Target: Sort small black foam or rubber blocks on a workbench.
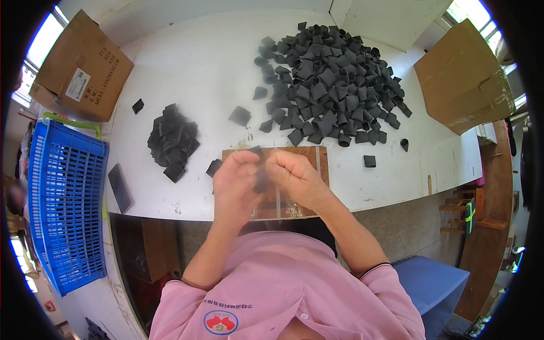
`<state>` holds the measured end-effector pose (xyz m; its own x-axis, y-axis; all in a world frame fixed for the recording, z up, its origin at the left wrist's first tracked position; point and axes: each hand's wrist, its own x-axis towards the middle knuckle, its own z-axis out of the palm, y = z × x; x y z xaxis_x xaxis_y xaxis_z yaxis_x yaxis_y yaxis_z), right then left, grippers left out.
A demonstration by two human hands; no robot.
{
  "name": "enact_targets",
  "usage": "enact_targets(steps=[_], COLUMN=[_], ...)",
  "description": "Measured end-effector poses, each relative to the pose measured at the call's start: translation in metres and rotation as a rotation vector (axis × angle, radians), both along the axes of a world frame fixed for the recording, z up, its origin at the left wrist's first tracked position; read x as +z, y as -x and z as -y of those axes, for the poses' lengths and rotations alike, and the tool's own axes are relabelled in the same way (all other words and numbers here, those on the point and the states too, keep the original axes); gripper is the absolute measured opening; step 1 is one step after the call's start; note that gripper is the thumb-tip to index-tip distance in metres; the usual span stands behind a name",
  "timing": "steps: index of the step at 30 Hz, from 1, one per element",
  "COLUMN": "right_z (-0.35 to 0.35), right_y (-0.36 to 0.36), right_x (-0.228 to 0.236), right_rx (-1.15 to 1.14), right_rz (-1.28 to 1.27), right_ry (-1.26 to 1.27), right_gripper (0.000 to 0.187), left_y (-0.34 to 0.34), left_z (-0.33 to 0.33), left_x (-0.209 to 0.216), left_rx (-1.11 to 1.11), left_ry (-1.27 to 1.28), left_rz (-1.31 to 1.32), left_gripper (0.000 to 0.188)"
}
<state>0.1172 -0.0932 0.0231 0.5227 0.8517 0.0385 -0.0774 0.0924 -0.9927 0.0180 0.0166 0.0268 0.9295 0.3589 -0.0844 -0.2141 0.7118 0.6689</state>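
Note:
My left hand (235, 178) and my right hand (297, 174) are close together over a wooden board (321, 164) at the table's near edge. Between them is a small black fabric piece (262, 180), gripped by the closed fingers of both hands and slightly blurred. Another black piece (214, 168) lies just left of my left hand. Farther left is a small pile of flat black pieces (173, 141). Beyond my right hand rises a large heap of black pieces (331, 85), many curled into short tubes. A single dark square (240, 116) lies between the piles.
A white table (209, 62) carries everything. Cardboard boxes stand at the left (85, 68) and right (464, 79). A blue plastic crate (71, 204) is at the left edge, near a dark flat rectangular object (119, 188). A blue stool (430, 283) sits below right.

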Motion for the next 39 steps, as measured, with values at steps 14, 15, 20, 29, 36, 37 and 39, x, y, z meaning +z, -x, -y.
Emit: enact_targets(steps=[14,15,20,29,36,37,39], right_z=[0.011,0.009,0.001,-0.003,0.010,0.009,0.003], right_y=[0.026,0.027,0.025,0.017,-0.015,-0.030,-0.054], right_x=[0.022,0.025,0.029,0.005,0.037,0.043,0.033], right_rx=[-0.478,-0.492,-0.530,-0.509,-0.182,-0.275,-0.490], right_rz=[0.861,0.810,0.978,1.176,0.459,0.235,0.284], right_ry=[-0.013,-0.016,-0.018,-0.084,0.012,0.014,0.054], right_gripper=[0.033,0.029,0.023,0.016,0.011,0.014,0.026], left_y=[-0.006,-0.005,-0.001,0.005,-0.032,-0.050,-0.084], left_z=[0.006,0.008,0.011,0.010,-0.037,-0.051,-0.084], left_x=[0.009,0.011,0.012,-0.004,-0.029,-0.040,-0.094], left_rx=[0.380,0.433,0.447,0.422,0.413,0.459,0.621], left_ry=[-1.112,-0.835,-0.328,-0.483,-0.853,-0.970,-1.401], left_rz=[0.110,0.098,0.000,-0.004,-0.274,-0.385,-0.585], left_gripper=[0.016,0.010,0.008,0.012,0.015,0.021,0.033])
